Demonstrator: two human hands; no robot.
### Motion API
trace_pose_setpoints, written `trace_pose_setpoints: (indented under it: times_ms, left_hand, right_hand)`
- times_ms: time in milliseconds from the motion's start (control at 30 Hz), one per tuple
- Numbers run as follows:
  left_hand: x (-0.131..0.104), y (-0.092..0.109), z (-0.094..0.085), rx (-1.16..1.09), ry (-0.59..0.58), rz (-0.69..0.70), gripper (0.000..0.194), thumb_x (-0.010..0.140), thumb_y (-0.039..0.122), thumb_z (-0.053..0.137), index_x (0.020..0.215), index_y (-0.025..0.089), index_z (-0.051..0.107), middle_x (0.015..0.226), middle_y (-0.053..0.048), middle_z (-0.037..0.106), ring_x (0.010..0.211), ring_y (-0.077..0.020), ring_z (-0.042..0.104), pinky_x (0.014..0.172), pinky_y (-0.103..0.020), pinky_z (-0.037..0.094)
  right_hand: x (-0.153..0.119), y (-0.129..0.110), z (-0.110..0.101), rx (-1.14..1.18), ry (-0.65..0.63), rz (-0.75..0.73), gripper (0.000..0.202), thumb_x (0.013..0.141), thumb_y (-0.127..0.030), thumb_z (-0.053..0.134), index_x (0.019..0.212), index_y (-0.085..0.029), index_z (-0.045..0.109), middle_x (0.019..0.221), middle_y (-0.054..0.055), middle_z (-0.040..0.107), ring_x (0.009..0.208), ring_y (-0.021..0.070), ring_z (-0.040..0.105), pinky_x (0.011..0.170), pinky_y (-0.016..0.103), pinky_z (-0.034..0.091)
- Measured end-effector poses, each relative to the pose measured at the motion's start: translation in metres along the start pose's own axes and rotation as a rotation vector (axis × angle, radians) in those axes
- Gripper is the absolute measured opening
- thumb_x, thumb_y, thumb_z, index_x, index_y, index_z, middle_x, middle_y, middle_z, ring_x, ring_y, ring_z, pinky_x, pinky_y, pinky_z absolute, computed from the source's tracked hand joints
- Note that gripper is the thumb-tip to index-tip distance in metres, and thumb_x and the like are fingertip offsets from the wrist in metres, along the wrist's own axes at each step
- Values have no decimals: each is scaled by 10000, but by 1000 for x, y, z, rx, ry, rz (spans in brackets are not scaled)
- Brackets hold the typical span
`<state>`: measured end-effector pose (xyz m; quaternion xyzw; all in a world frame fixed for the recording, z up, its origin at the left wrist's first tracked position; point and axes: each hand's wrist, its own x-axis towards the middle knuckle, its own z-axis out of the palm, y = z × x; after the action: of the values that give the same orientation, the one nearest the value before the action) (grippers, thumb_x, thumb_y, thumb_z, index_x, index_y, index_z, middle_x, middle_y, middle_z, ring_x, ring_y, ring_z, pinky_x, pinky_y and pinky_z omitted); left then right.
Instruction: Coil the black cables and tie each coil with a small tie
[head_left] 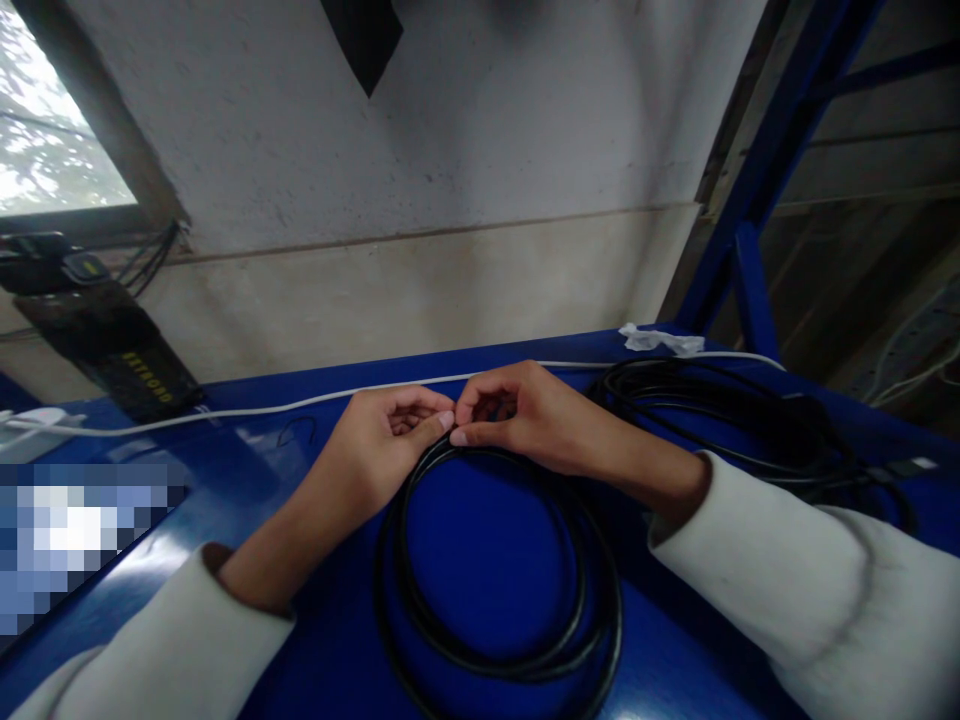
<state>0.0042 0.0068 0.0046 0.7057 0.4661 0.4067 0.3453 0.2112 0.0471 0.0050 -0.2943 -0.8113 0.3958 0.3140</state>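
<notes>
A coil of black cable (517, 668) lies in loops on the blue table, its far side lifted to my fingers. My left hand (382, 435) is closed in a pinch at the top of the coil, thumb pressed against the forefinger. Right beside it, my right hand (517, 415) pinches at the same spot, and the two hands' fingertips meet. Whatever small piece lies between the fingertips is hidden.
A second coil of black cable (697, 410) lies to the right, with crumpled white plastic (660, 340) behind it. A white cord (285, 408) runs along the back of the table (495, 560). A dark bottle (112, 345) stands at left. A short black tie (296, 430) lies near my left hand.
</notes>
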Motion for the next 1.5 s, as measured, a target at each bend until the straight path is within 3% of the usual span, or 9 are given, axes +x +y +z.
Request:
trace_pose_setpoints:
  times_ms: [300, 700, 967, 1233, 1500]
  left_hand:
    - [-4, 6, 2, -81, 57, -16, 182, 822, 307, 840, 938, 167, 819, 899, -72, 847, 835, -238, 803, 812, -346, 640]
    - [-5, 8, 8, -51, 105, -35, 138, 800, 264, 862, 872, 166, 796, 816, -47, 829, 769, -211, 788, 721, -294, 610]
    - [-5, 11, 9, 58, 117, 20, 67, 825, 202, 813, 874, 171, 780, 839, -34, 813, 791, -195, 765, 749, -296, 582]
    - [-4, 8, 10, 73, 135, 55, 27, 855, 190, 776, 842, 179, 755, 810, -9, 785, 752, -163, 730, 709, -264, 560]
    - [-5, 11, 11, 76, 133, 47, 45, 856, 172, 771, 829, 172, 735, 800, -8, 769, 747, -158, 715, 705, -259, 545]
  right_hand:
    - [-1, -3, 0, -123, 59, -25, 48, 866, -200, 770, 822, -188, 756, 754, -13, 727, 685, 122, 616, 646, 246, 426]
    - [-3, -4, 0, -215, 97, 22, 99, 842, -237, 798, 771, -181, 758, 707, -8, 716, 621, 111, 583, 579, 247, 390]
    - [0, 0, 0, -137, 90, 26, 152, 795, -230, 835, 797, -184, 690, 742, -6, 711, 678, 133, 622, 607, 252, 440]
    - [3, 7, -1, 106, 2, 84, 211, 761, -208, 843, 885, -183, 673, 813, 19, 743, 771, 178, 694, 708, 290, 522]
    - [1, 7, -4, 84, -39, 79, 148, 842, -284, 791, 909, -161, 741, 867, 54, 781, 786, 187, 712, 721, 299, 522]
